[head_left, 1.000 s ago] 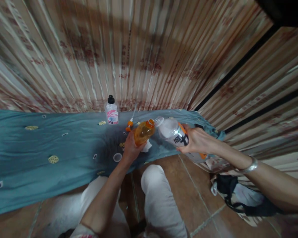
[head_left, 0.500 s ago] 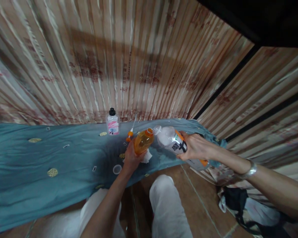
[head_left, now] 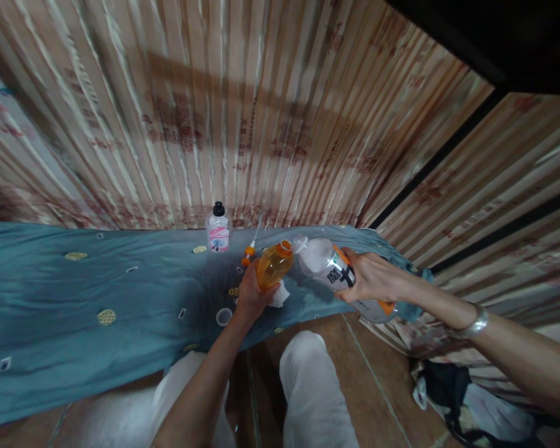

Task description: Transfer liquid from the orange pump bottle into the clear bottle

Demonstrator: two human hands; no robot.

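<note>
My left hand [head_left: 252, 292] is wrapped round an orange see-through bottle [head_left: 274, 266], tilted to the right with its mouth uncapped. In my right hand [head_left: 371, 277] is a large clear plastic bottle [head_left: 321, 258] with an orange, white and black label, tipped so its neck points left. The two bottle mouths meet or nearly touch; I cannot tell whether liquid flows. Just behind my left hand lies an orange spray head [head_left: 249, 254] with a thin clear tube. A crumpled white tissue [head_left: 280, 295] is beside the orange bottle's base.
A clear bottle with a black cap and pink label [head_left: 218, 231] stands at the back of the blue cloth [head_left: 149, 292]. A small round clear cap [head_left: 223, 317] lies near the front edge. Curtains [head_left: 205, 124] hang behind; a dark bag [head_left: 448, 382] sits on the floor at right.
The view has shifted slightly, so the things on the cloth appear a little further right. Both hands keep their grips, with the bottle mouths still together.
</note>
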